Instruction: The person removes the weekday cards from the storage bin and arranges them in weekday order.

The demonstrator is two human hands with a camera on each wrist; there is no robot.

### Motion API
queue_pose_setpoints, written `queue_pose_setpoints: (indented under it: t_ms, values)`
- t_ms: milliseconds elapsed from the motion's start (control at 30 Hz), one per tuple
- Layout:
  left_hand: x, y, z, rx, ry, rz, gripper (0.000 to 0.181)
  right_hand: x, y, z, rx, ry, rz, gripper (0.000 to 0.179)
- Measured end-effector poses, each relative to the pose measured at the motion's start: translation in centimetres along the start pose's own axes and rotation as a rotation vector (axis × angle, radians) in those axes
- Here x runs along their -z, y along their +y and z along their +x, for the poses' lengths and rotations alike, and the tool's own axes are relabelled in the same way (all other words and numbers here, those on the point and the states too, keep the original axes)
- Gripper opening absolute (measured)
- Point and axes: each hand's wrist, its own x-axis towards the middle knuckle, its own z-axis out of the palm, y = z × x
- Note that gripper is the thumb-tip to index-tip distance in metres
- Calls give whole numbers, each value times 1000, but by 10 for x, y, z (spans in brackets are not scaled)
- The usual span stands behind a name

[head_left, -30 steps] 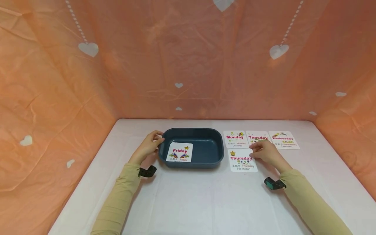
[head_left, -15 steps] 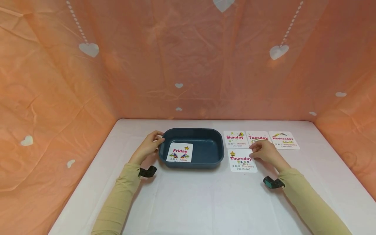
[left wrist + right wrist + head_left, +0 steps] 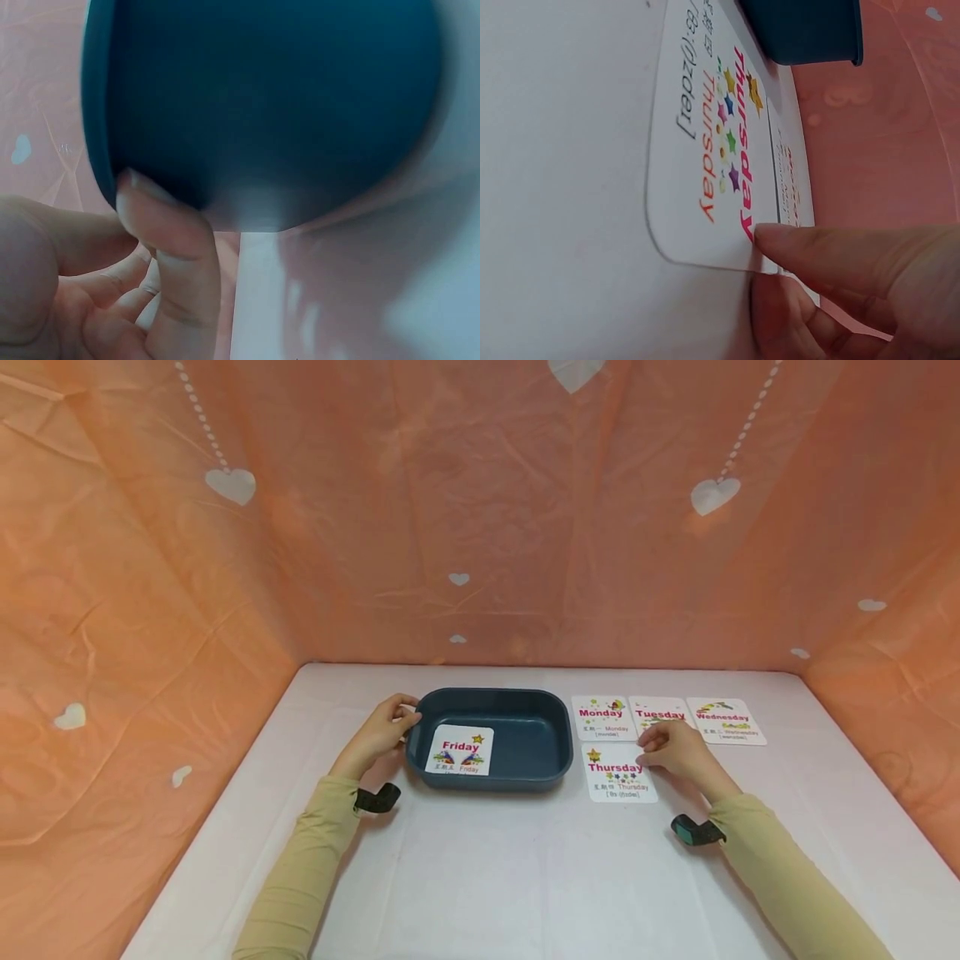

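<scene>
At the near-left end of the dark blue tray (image 3: 491,782), my left hand (image 3: 377,737) holds the rim between thumb and fingers. The left wrist view shows one fingertip (image 3: 154,210) against the tray wall. A white card printed "Friday" (image 3: 460,750) lies inside the tray, on its left side. To the tray's right, my right hand (image 3: 681,756) pinches the right edge of the "Thursday" card (image 3: 618,774). In the right wrist view, the thumb lies on the card's face and a finger is at its edge. That card lies flat just in front of the "Monday" card (image 3: 602,718).
"Tuesday" (image 3: 657,708) and "Wednesday" (image 3: 726,721) cards continue the back row to the right of Monday; my right hand partly covers Tuesday. A white cloth covers the table (image 3: 480,877). Orange fabric walls (image 3: 480,527) with pale hearts rise behind and at both sides.
</scene>
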Motion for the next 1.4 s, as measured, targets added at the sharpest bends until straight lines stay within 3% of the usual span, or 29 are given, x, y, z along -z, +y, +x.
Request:
queue_pose_setpoints:
  t_ms: [267,400,633,1067,1400]
  values:
    - [0,0,-1,-7,-16,14,31,10,-9,-1,9,-39,49,28]
    - [1,0,-2,-14,-12,22,31,23,-26,4,74,-67,120,34]
    - [1,0,1,-24,-11,20,30,27,-62,12,124,-112,121,33]
    - [2,-1,0,1,-23,24,31,-6,-102,31,254,-145,210,29]
    - [2,0,4,-16,-23,4,31,-37,-133,45,262,-227,269,30]
